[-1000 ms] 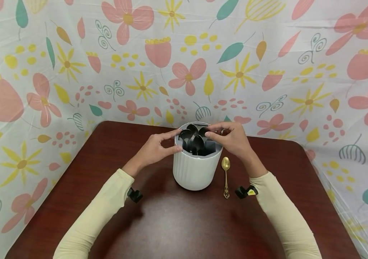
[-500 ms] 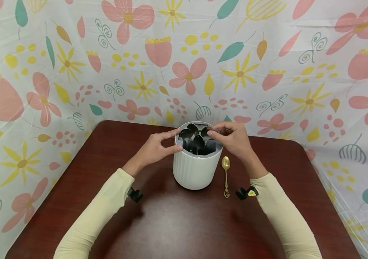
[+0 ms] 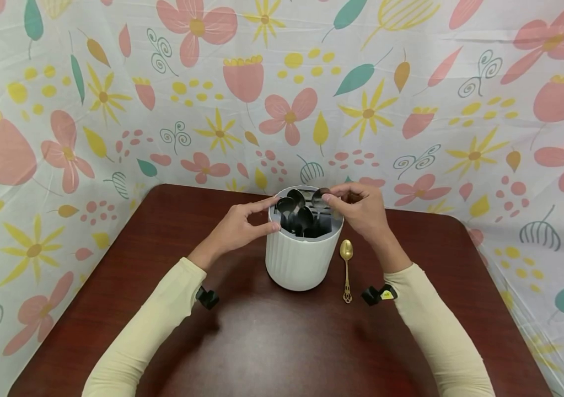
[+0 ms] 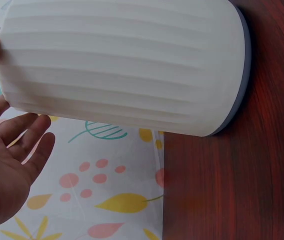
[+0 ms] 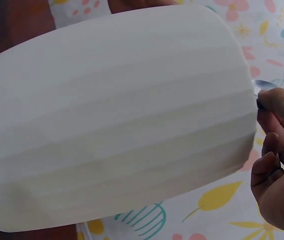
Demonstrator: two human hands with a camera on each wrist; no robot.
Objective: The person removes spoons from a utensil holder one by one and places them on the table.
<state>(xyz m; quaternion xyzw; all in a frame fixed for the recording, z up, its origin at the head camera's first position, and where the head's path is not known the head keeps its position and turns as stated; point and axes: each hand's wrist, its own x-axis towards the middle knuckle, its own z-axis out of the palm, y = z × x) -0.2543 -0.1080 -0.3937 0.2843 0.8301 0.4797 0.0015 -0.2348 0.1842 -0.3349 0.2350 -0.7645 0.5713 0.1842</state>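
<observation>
A white ribbed utensil holder (image 3: 299, 264) stands on the table, with several black spoons (image 3: 302, 220) upright in its grey divided top, bowls up. My left hand (image 3: 238, 229) touches the holder's left rim, index finger and thumb stretched along it; in the left wrist view the other fingers lie loosely beside the ribbed wall. At the right rim, my right hand (image 3: 363, 209) pinches a dark shiny spoon (image 3: 320, 197) by its bowl between thumb and fingers. The spoon's handle runs down into the holder and is mostly hidden.
To the right of the holder, a gold spoon (image 3: 346, 270) with an ornate handle lies on the dark red wooden table (image 3: 272, 353). Behind the table hangs a flower-patterned white cloth (image 3: 242, 127).
My right hand has shifted slightly right and up with the pinched spoon, whose bowl now stands farther from the other spoons. The left hand has stayed on the rim.
</observation>
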